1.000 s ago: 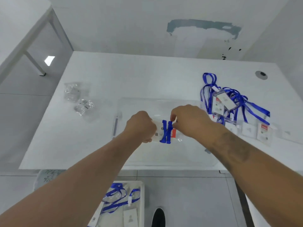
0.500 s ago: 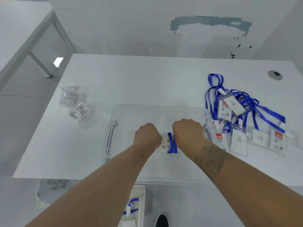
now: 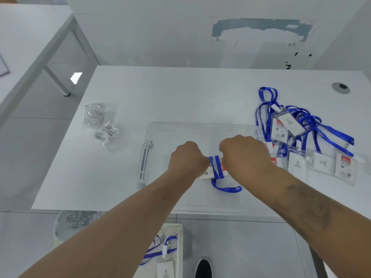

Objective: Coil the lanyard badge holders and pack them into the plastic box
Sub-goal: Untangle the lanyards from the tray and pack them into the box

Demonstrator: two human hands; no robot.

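Note:
A clear plastic box (image 3: 149, 137) sits at the near edge of the white table (image 3: 180, 93). Inside it, both my hands hold one badge holder (image 3: 206, 174) with its blue lanyard wrapped around the card. My left hand (image 3: 187, 157) grips its left end and my right hand (image 3: 244, 155) grips its right end. A loose blue loop (image 3: 228, 189) of the lanyard trails out toward me on the box floor. A pile of uncoiled blue lanyards with badge holders (image 3: 297, 135) lies on the table just right of the box.
Two crumpled clear plastic bags (image 3: 100, 123) lie on the table to the left of the box. Below the table edge, a white bin (image 3: 179, 247) on the floor holds more lanyards and badges. My shoe (image 3: 203, 267) is beside it. Another white table (image 3: 30, 41) stands far left.
Both hands have lowered the wrapped badge holder down into the box. A blue loop of the lanyard has come loose and now trails out below the card.

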